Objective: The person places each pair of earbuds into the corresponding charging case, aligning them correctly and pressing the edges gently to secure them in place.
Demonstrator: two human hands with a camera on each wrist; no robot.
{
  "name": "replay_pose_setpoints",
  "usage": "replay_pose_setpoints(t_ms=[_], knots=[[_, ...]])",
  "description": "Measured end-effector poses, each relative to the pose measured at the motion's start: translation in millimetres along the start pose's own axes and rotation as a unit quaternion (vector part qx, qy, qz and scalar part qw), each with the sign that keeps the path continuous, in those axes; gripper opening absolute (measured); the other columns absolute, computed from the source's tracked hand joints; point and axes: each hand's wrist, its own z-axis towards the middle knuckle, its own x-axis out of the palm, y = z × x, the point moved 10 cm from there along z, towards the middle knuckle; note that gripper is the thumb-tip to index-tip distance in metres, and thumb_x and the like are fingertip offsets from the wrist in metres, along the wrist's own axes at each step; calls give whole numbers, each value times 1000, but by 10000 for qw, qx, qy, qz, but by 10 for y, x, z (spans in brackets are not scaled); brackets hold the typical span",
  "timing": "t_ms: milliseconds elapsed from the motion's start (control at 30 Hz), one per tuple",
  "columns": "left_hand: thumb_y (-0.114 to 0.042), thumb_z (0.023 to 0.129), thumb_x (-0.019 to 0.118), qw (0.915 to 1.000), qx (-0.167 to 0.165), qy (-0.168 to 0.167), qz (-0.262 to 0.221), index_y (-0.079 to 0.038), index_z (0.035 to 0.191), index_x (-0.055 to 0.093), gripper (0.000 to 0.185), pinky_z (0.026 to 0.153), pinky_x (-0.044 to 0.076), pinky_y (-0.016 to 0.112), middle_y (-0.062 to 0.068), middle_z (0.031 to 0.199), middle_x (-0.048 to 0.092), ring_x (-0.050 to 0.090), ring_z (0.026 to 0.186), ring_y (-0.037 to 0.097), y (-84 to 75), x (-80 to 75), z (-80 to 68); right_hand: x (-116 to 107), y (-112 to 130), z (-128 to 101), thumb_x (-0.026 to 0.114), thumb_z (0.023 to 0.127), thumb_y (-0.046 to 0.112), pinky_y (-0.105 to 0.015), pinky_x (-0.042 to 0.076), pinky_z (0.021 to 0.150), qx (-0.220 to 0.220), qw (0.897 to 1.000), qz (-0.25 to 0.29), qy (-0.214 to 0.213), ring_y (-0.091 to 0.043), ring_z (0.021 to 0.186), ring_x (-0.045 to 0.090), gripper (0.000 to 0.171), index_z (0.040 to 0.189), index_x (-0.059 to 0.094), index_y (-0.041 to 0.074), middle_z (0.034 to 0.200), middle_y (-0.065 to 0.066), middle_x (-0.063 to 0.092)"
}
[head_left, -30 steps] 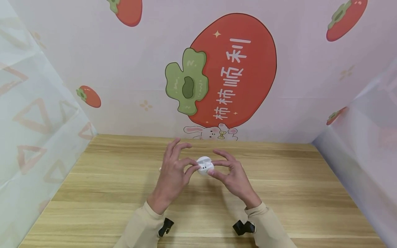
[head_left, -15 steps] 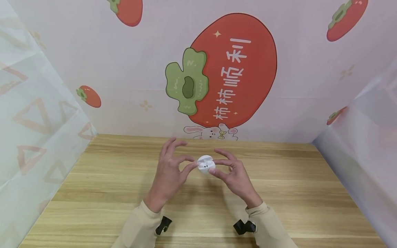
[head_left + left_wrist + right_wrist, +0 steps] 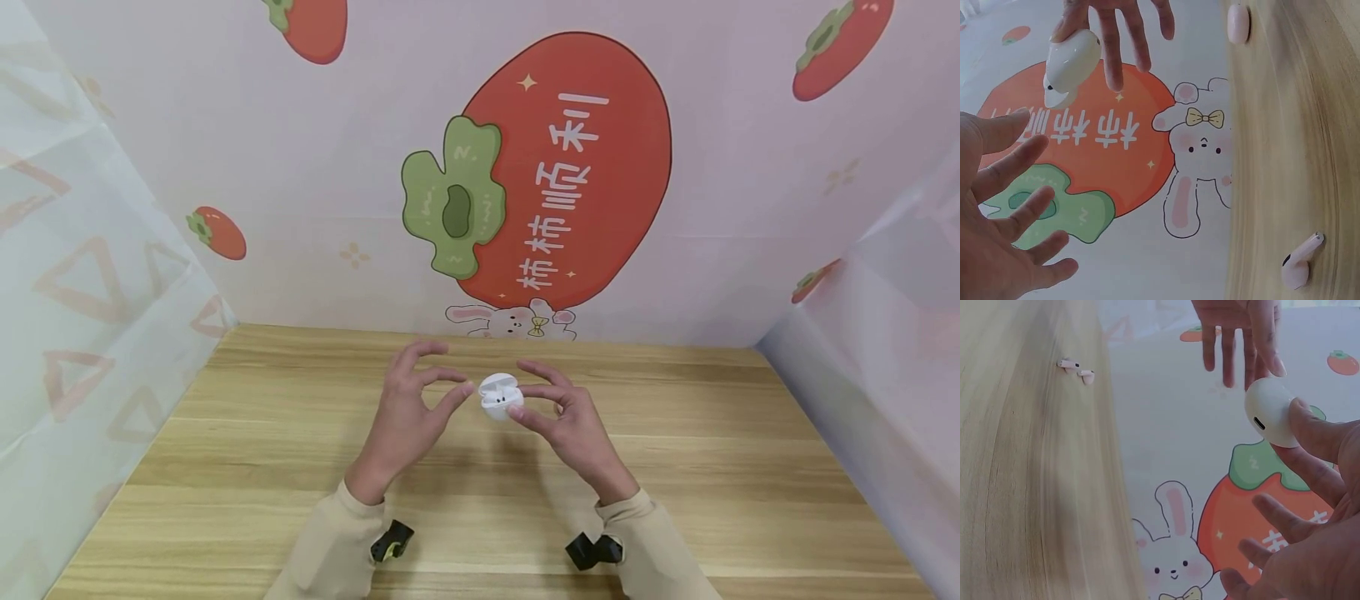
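Booth-like setting, wood-grain table [image 3: 202, 492], persimmon-print backdrop [image 3: 330, 158], triangle-patterned left sheet [image 3: 90, 217]

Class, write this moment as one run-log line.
Right hand: holds white case, lid open | Left hand: beside case, holding nothing | Two pink earbuds: on table

a light-brown wood-grain tabletop [image 3: 240, 467] lies near; beyond it rises a pale-pink printed far wall [image 3: 322, 142] with a large red oval persimmon [image 3: 622, 175] and, beneath, a white long-eared rabbit [image 3: 513, 323]; a creased white left wall [image 3: 30, 283] bears faded pink triangles [image 3: 78, 359]; the pale right wall [image 3: 885, 350] shows bluish shade.
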Motion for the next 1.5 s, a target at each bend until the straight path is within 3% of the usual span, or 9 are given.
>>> replay_pose_setpoints(t_ms=[167,400,633,1067,1267,1500], knots=[[-22,93,76,9953,-722,514,-399,-5,100,80,19,105,39,57,14,130,60,49,127,35,159,124,-15,17,8,-5,80,88,12,-67,27,113,23,9998,191,54,-29,142,40,21,109,79,8,143,-3,58],[-27,100,67,9760,-1477,1054,-1201,-7,102,80,24,106,38,62,12,130,61,52,127,32,343,271,-56,61,21,-16,80,88,11,-61,30,114,60,9991,384,175,-30,141,42,20,109,79,8,142,-4,58],[-27,104,60,9613,-1756,1199,-1753,-6,92,79,31,111,35,59,10,125,64,54,126,28,400,337,-75,88,47,-32,80,89,13,-62,30,114,53,9988,382,292,-27,141,41,20,108,80,11,143,-1,57],[-26,103,62,9429,-1963,1519,-2222,-5,93,80,29,114,31,59,14,133,61,49,133,29,412,440,-118,119,74,-40,80,88,13,-59,34,110,-35,9985,336,423,-27,142,39,21,110,80,13,145,1,55],[-25,101,65,9467,-1896,1471,-2148,-7,92,80,25,113,30,63,10,136,59,47,135,30,399,414,-108,128,64,-35,80,89,14,-62,34,109,32,9985,330,431,-28,143,38,22,110,79,12,145,0,54],[-29,96,71,9599,-1675,1371,-1779,-10,94,81,21,109,31,65,5,140,57,42,139,35,370,362,-83,131,48,-28,80,89,14,-67,34,108,63,9987,307,407,-31,143,39,22,111,79,13,145,-1,55]])
